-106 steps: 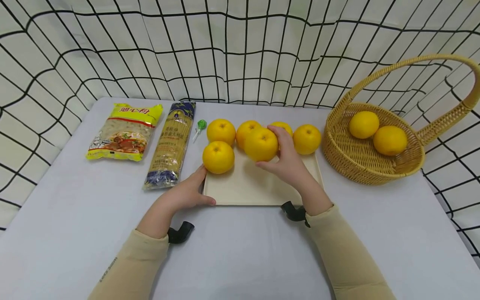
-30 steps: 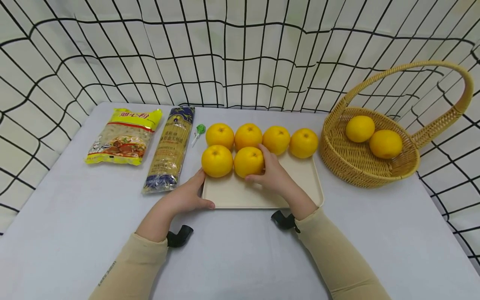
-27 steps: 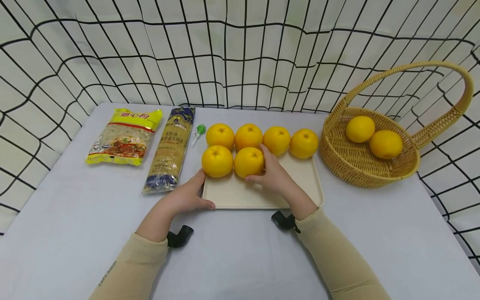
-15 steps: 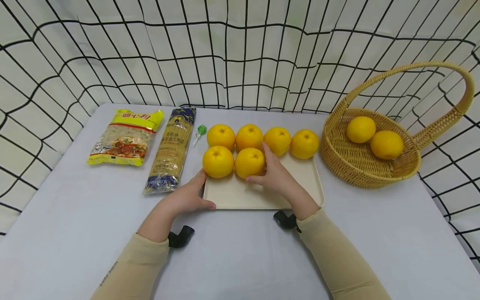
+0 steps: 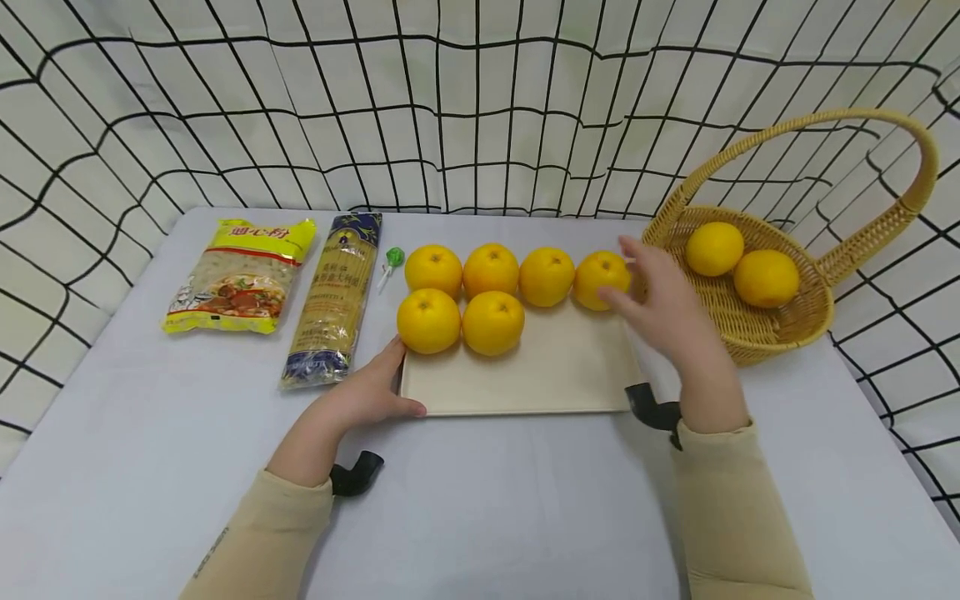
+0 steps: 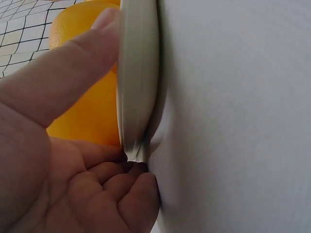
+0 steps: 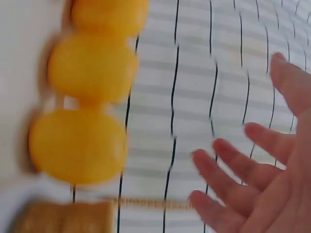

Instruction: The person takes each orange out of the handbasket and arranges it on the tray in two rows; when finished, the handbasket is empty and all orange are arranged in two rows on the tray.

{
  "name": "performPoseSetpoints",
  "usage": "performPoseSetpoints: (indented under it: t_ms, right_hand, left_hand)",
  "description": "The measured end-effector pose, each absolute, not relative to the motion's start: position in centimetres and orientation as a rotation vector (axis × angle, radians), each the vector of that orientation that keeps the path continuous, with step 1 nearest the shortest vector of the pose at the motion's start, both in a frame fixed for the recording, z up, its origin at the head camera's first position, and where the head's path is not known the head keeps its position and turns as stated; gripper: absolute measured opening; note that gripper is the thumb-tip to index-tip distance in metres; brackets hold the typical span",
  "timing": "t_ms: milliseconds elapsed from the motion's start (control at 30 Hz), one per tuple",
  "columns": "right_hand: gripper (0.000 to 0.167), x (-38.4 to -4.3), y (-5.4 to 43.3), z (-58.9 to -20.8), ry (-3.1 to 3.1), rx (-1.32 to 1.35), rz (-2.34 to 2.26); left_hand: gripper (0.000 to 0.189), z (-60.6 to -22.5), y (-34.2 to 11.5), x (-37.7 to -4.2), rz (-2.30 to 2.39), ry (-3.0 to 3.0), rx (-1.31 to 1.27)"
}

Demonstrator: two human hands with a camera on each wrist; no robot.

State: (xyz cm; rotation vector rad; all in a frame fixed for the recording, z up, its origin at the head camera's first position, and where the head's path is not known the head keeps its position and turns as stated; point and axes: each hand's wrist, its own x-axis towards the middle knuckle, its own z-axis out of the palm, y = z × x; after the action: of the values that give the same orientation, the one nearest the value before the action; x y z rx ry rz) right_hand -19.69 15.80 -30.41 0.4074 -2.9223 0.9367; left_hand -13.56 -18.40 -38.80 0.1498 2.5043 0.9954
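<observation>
My left hand [image 5: 367, 392] grips the near-left corner of a cream tray [image 5: 525, 383]; in the left wrist view the thumb lies along its rim and the fingers curl at its side. Oranges stand on the tray: a back row ending at the right with one orange [image 5: 600, 281], and a front pair, the left orange [image 5: 428, 322] and the right orange [image 5: 493, 323]. My right hand [image 5: 667, 304] is in the air between the tray's right end and a wicker basket [image 5: 738, 350], its fingers spread and holding nothing. Two oranges [image 5: 766, 278] lie inside the basket.
Left of the tray lie a yellow-topped noodle bag [image 5: 243, 275], a long spaghetti packet [image 5: 333, 300] and a green lollipop [image 5: 394, 257]. The basket's tall handle [image 5: 795, 125] arches at the right. Black netting [image 5: 480, 108] stands behind the white-covered table.
My right hand set an orange down in the front row, let go of it and moved right towards the basket. My left hand has stayed at the tray corner.
</observation>
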Motion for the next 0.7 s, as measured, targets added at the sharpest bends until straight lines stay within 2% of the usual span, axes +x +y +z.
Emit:
performPoseSetpoints:
  t_ms: [233, 400, 700]
  right_hand:
    - [0.078, -21.4, 24.1, -31.0, -2.828, 0.074, 0.808]
    - [0.083, -22.6, 27.8, -32.4, -2.87, 0.024, 0.75]
    - [0.087, -24.4, 31.5, -33.9, -2.941, 0.001, 0.664]
  left_hand:
    - [0.111, -38.9, -18.5, -13.6, 1.015, 2.501, 0.166]
    - [0.111, -39.1, -18.6, -13.6, 1.005, 2.505, 0.166]
    - [0.111, -39.1, -18.6, -13.6, 1.018, 2.505, 0.179]
